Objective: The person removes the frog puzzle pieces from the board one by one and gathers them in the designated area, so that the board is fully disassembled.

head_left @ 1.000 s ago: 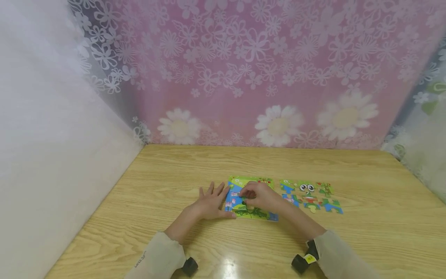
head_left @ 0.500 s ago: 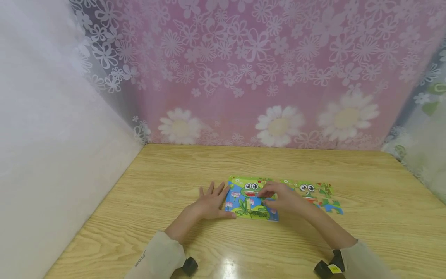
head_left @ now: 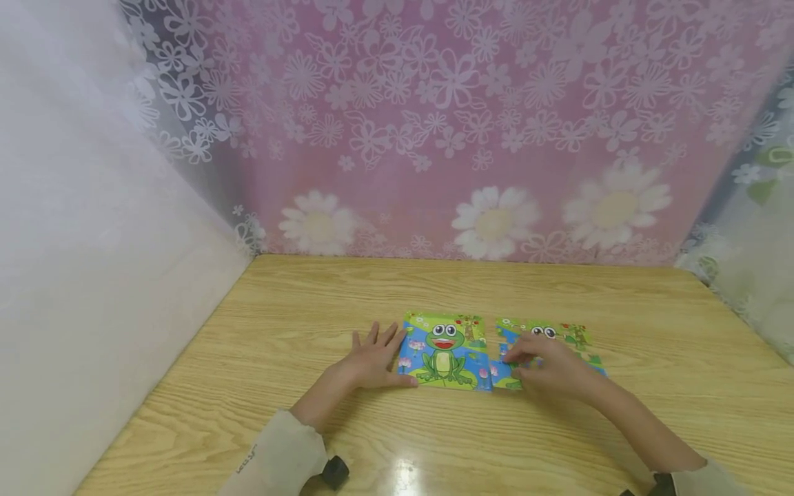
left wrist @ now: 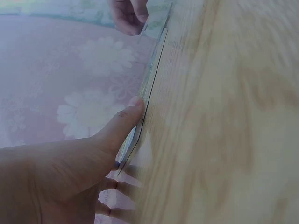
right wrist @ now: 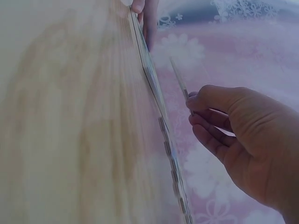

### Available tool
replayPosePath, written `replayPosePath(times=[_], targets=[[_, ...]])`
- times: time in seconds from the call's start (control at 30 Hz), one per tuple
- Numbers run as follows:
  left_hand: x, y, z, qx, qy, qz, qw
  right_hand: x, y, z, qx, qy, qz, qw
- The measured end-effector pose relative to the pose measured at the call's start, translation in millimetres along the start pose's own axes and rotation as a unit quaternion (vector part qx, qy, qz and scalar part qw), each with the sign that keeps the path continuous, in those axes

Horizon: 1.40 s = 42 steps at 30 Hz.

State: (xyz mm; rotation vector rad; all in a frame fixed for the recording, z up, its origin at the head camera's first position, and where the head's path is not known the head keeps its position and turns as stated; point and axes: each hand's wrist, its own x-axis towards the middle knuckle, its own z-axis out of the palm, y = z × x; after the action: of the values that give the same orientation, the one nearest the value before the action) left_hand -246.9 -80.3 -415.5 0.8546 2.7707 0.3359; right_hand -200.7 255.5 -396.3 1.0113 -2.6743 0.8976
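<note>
My left hand (head_left: 374,364) lies with spread fingers along the left edge of a flat picture card of a green frog (head_left: 443,364) on blue. In the left wrist view, its thumb (left wrist: 122,123) rests at the card's near edge. My right hand (head_left: 555,365) pinches a jigsaw piece (head_left: 505,376) in blue and green, with a pink flower, just right of the card. In the right wrist view, that jigsaw piece (right wrist: 179,78) shows edge-on, raised off the table between thumb and fingertips. The right hand partly hides the loose jigsaw pieces beneath it.
Several jigsaw pieces (head_left: 575,335) are laid out in rows right of the card, one with frog eyes. The wooden table (head_left: 310,317) carries everything. White cloth (head_left: 124,275) walls the left side; a pink flowered curtain (head_left: 397,151) hangs behind.
The right hand has moved from over the card to the right with the jigsaw piece, uncovering the whole frog and covering some loose pieces. The left hand stays in place on the card.
</note>
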Motion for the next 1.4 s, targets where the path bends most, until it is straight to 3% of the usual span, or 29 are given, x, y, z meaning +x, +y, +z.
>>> replayPosePath(times=[0.2,0.57,0.97,1.4], targets=[[0.2,-0.9,0.6,0.006,-0.001,-0.002,1.0000,-13.7,5,-3,0.011,0.010,-0.022,0.9996],[-2.2,2.6,-2.6,-0.005,0.007,0.004,1.0000,-21.6,14,-3,0.041,-0.022,-0.046,0.9979],[-3.7,4.2,-4.6,-0.011,0.006,0.003,0.9999,-25.6,14,-5,0.028,-0.071,0.040,0.9963],[-2.5,3.1,-2.9,-0.009,0.004,0.004,0.9999,-25.6,19,-3,0.029,-0.073,0.033,0.9963]])
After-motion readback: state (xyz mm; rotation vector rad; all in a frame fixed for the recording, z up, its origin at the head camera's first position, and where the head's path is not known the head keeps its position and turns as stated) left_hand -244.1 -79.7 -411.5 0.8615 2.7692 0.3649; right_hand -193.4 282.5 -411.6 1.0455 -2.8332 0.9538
